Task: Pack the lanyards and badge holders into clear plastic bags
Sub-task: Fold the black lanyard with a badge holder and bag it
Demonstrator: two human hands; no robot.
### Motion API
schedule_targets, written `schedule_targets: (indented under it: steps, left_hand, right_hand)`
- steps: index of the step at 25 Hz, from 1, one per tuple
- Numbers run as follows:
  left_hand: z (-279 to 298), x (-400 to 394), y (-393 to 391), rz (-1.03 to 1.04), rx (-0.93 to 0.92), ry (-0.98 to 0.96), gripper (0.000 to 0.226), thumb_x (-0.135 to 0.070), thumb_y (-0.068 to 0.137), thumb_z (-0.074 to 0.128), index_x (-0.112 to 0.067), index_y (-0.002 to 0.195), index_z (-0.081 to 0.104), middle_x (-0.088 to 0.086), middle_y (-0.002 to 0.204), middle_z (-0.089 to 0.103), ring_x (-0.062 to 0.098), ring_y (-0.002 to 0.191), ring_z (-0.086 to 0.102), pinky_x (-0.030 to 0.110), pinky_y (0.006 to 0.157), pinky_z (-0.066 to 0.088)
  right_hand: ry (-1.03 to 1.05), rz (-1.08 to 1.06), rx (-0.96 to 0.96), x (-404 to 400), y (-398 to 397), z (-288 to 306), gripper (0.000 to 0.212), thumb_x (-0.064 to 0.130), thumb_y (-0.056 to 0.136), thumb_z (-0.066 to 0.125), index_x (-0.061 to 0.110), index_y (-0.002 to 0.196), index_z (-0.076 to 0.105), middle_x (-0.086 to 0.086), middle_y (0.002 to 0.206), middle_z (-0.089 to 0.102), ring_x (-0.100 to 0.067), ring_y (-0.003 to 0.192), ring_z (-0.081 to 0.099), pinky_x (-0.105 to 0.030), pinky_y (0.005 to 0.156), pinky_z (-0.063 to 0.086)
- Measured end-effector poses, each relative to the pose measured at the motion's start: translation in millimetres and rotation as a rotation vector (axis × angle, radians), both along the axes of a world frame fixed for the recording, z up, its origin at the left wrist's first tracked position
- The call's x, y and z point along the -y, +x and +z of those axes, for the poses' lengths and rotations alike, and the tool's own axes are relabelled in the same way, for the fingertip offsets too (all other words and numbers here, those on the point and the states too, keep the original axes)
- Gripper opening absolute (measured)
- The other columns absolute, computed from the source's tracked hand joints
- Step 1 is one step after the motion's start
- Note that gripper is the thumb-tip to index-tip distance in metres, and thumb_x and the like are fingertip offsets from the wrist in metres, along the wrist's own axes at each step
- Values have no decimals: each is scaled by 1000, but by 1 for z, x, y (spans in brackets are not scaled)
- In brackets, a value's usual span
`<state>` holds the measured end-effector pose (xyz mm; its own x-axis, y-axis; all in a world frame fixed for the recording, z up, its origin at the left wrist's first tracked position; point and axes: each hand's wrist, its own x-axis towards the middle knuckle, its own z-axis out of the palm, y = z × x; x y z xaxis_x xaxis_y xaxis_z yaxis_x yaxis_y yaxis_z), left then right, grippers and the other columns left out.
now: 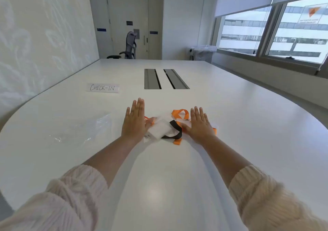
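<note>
Here we see both hands flat, fingers straight, resting on a small heap on the white table (230, 124). The left hand (135, 122) and the right hand (199, 124) lie apart, with the badge holders (160, 128) between them. A black lanyard (174, 128) runs across the heap from its far side toward our near left; orange lanyards (180, 113) loop beyond the right thumb and poke out nearer us. Clear bags (85, 131) lie left of the left hand, their edges hard to make out. Beyond the left hand a sign (103, 88) reads "CHECK-IN". How many holders are stacked, we cannot tell.
</note>
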<state>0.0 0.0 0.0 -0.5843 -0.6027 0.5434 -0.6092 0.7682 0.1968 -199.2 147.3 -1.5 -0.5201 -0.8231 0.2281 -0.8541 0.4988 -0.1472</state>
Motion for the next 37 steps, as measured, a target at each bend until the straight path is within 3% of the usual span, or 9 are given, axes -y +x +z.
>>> schedule_targets:
  steps: [6,15,22,29,31,33,35,37]
  left_hand:
    - [-24,-13,-12,-26,57,135,72,-51,94,27,-15,147,-5,5,157,-4,21,144,-3,38,116,3]
    - [-32,-3,-17,-109,273,198,59,-52,94,25,-24,146,17,3,156,14,24,143,11,44,114,15]
    - [-32,-6,-15,-133,222,170,55,-47,95,28,-23,145,22,-3,152,26,14,139,22,40,110,20]
    - [-34,-12,-10,-114,164,187,55,-50,93,34,-25,141,29,-3,155,15,18,141,18,41,112,18]
    - [-34,-15,-8,-119,184,207,60,-58,90,32,-27,142,27,-5,156,8,19,142,11,46,112,12]
    - [-32,-20,-8,-107,190,248,76,-70,82,26,-30,145,14,-6,157,5,20,144,5,51,112,8]
    - [-29,-24,-11,-100,183,263,95,-82,68,17,-31,146,3,-5,156,9,23,144,5,56,111,7]
    - [-26,-28,-14,-113,218,250,106,-88,60,19,-28,146,3,-5,154,18,24,143,7,59,110,4]
  right_hand:
    - [41,-16,39,0,3,-17,83,66,90,13,10,148,-5,-8,158,-7,-22,144,-12,-37,117,-4]
    - [76,-47,57,1,2,-16,75,64,90,13,19,149,11,-4,158,9,-22,145,10,-48,117,6]
    - [46,-70,42,6,1,-22,64,60,92,15,27,147,19,-4,155,20,-24,142,19,-49,116,11]
    - [8,-74,17,6,-2,-25,60,59,93,18,29,144,28,-6,151,31,-26,140,25,-49,115,15]
    - [-52,-61,55,5,-1,-23,66,63,90,15,28,145,26,-6,153,25,-24,143,16,-47,116,12]
    - [-182,-28,127,2,1,-20,74,67,84,10,28,146,23,-5,155,20,-23,144,9,-45,117,8]
    - [-281,0,150,2,3,-16,75,67,82,10,28,146,23,-4,155,19,-22,144,6,-44,117,5]
    - [-297,11,140,4,4,-14,73,65,83,12,27,145,26,-2,155,19,-21,144,5,-44,116,3]
